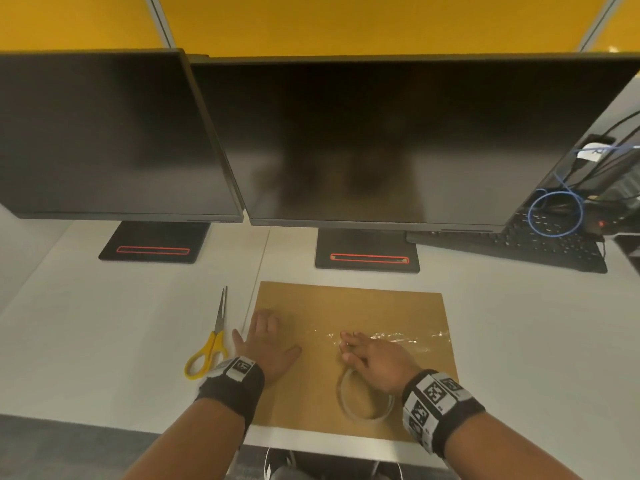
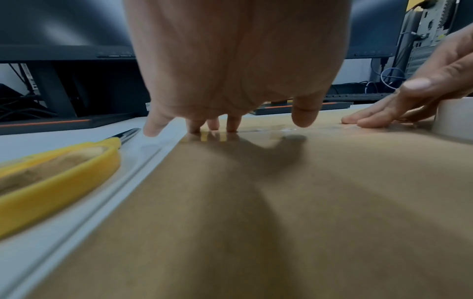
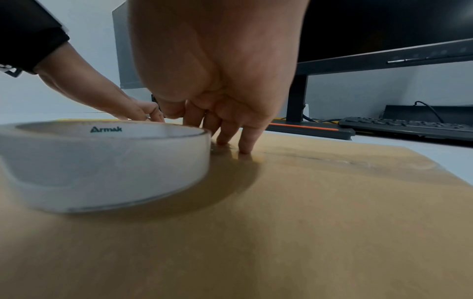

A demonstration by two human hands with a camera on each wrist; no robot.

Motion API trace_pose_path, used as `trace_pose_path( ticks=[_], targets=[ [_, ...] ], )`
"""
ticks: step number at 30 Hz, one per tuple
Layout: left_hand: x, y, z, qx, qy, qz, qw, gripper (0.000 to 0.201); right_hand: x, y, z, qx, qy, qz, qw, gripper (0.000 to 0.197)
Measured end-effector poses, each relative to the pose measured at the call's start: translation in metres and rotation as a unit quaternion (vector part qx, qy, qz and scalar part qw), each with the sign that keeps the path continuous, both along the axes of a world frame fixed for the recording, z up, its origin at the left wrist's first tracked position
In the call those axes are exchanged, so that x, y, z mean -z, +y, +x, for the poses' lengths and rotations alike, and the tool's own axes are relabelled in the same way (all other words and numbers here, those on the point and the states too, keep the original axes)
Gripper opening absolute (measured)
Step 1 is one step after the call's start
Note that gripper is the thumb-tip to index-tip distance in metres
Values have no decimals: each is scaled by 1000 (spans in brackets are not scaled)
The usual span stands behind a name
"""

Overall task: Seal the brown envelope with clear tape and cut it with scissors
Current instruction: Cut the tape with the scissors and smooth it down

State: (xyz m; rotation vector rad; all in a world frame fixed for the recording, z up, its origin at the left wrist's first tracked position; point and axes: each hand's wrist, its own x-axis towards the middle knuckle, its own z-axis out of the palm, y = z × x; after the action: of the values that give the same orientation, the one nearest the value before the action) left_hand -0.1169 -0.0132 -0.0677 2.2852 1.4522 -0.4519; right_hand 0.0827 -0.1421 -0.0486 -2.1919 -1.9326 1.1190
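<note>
A brown envelope (image 1: 349, 306) lies flat on the white desk in front of me. A strip of clear tape (image 1: 408, 339) runs across its middle towards the right edge. My left hand (image 1: 266, 344) lies flat on the envelope's left part, its straight fingers (image 2: 215, 123) pressing down. My right hand (image 1: 367, 358) presses straight fingers (image 3: 245, 141) on the tape near the middle. The roll of clear tape (image 1: 363, 400) (image 3: 107, 161) lies on the envelope just under my right palm. Yellow-handled scissors (image 1: 211, 344) (image 2: 58, 174) lie shut on the desk left of the envelope.
Two dark monitors (image 1: 346, 140) on black stands (image 1: 367, 251) stand behind the envelope. A black keyboard (image 1: 540, 244) and cables (image 1: 557, 213) sit at the back right. The desk's front edge (image 1: 311, 441) runs just below the envelope.
</note>
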Motion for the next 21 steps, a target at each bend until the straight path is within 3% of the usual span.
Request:
trace_pose_path(
  ticks=[8, 11, 15, 17, 21],
  targets=[
    [-2, -8, 13, -11, 47, 61, 997, 93, 3, -14, 15, 23, 77, 49, 996, 55],
    [-4, -23, 27, 9, 25, 87, 996, 80, 4, -23, 20, -4, 53, 98, 994, 48],
    [6, -49, 54, 156, -94, 77, 980, 61, 5, -24, 22, -5, 21, 149, 989, 31],
    [3, -53, 70, 202, -88, 38, 975, 52, 5, -23, 22, 18, 9, 163, 986, 26],
    [6, -49, 83, 163, -72, 17, 984, 53, 6, -25, 29, 87, 16, 160, 983, 21]
  ],
)
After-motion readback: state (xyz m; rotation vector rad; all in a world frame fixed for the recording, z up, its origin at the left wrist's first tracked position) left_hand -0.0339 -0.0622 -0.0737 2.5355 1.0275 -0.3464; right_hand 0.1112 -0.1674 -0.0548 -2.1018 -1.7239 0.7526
